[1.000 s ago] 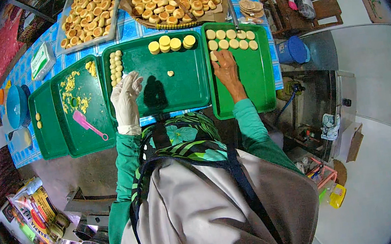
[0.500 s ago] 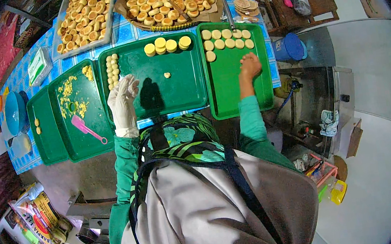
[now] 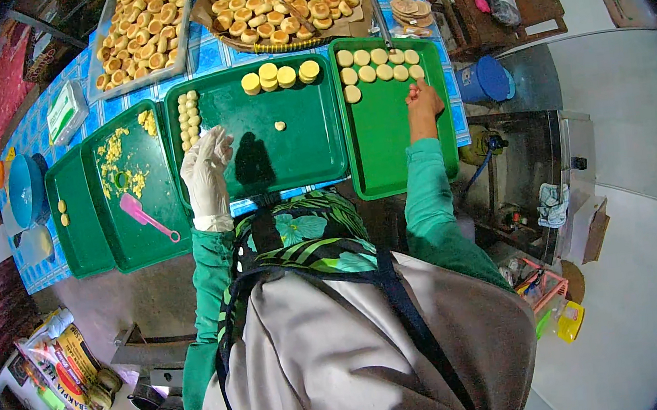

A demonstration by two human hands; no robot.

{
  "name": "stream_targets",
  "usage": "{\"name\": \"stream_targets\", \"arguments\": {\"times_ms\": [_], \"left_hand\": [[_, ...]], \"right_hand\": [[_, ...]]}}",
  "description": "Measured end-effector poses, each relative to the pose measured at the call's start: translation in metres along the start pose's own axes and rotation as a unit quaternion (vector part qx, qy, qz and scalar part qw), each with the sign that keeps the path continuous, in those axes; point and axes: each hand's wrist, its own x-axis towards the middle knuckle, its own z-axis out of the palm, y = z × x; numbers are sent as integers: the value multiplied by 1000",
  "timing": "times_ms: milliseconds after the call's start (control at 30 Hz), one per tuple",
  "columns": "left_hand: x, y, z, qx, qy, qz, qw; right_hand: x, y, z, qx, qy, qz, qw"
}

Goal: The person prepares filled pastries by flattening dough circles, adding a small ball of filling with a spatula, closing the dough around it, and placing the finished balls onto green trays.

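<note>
My left hand (image 3: 209,166), in a white glove, hovers over the left edge of a dark green tray (image 3: 314,146). Its fingers are bunched together, and whatever they may hold is hidden. Beside them runs a double row of small pale dough balls (image 3: 189,117). A single small dough piece (image 3: 280,126) lies mid-tray, and stacked yellow discs (image 3: 268,72) stand along its far side. Over the brighter green tray (image 3: 389,166) on the right, my bare right hand (image 3: 424,106) has its fingers curled, with the tips at the nearest edge of a flattened dough round (image 3: 416,72), among rows of several such rounds.
Farther left, a green tray (image 3: 156,216) carries yellow crumbs and a pink scoop (image 3: 148,217). Another green tray (image 3: 81,241) holds two dough pieces. Browned buns fill a clear bin (image 3: 108,80) and a round basket (image 3: 286,46) at the back. A blue bucket (image 3: 484,80) stands at right.
My right hand has moved a little away from me, up to the near dough round in the right tray. My left hand has stayed almost still.
</note>
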Motion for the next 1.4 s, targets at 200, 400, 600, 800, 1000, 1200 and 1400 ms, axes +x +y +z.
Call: {"name": "stream_targets", "arguments": {"times_ms": [200,400,600,800,1000,1200,1400], "left_hand": [[-6,1,4,1,6,-1,1000],[-5,1,-5,-11,13,5,1000],[-7,2,1,-6,4,-3,1000],[-8,0,-12,-14,23,4,1000],[-4,-3,-13,-19,8,-13,1000],[-10,6,-20,-16,40,-2,999],[-7,18,-40,-10,55,61,997]], "right_hand": [[-5,-8,17,-130,33,-18,991],[-19,2,17,-60,38,-93,993],[-1,-1,9,-76,31,-127,988],[-34,8,10,-21,29,-51,998],[-27,11,2,23,-13,-57,998],[-10,21,-3,-114,-117,-157,974],[26,18,-19,-314,-82,-318,891]]}}
